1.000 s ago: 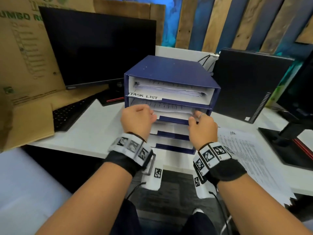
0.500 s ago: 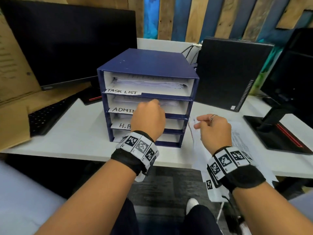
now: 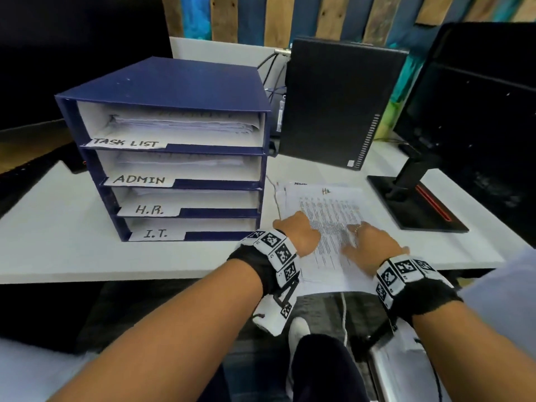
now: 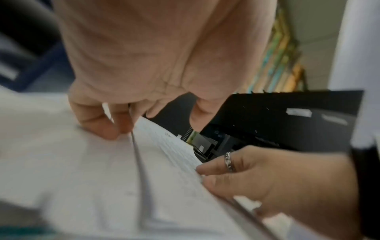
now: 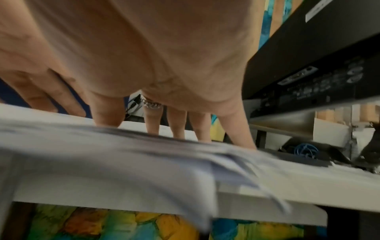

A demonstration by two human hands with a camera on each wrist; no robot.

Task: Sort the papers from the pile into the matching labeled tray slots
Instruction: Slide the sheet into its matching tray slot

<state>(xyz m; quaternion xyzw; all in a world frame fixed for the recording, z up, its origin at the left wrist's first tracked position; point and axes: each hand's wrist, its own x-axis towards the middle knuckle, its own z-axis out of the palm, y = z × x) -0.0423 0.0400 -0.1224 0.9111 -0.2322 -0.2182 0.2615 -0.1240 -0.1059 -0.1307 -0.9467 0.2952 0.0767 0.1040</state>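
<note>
— White sheets, that pile of papers (image 3: 327, 227), printed in dense small lines, lying on the desk (image 3: 58, 227) just right of the navy tray (image 3: 174, 82).
— Any writing?
— "HR" handwritten atop the top page. Slots read TASK LIST, ADMIN, H.R., I.T.
— And the hands?
— Left hand (image 3: 298, 233) pinches the pile's left edge; right hand (image 3: 368, 245) rests on it, fingers spread flat.
</note>
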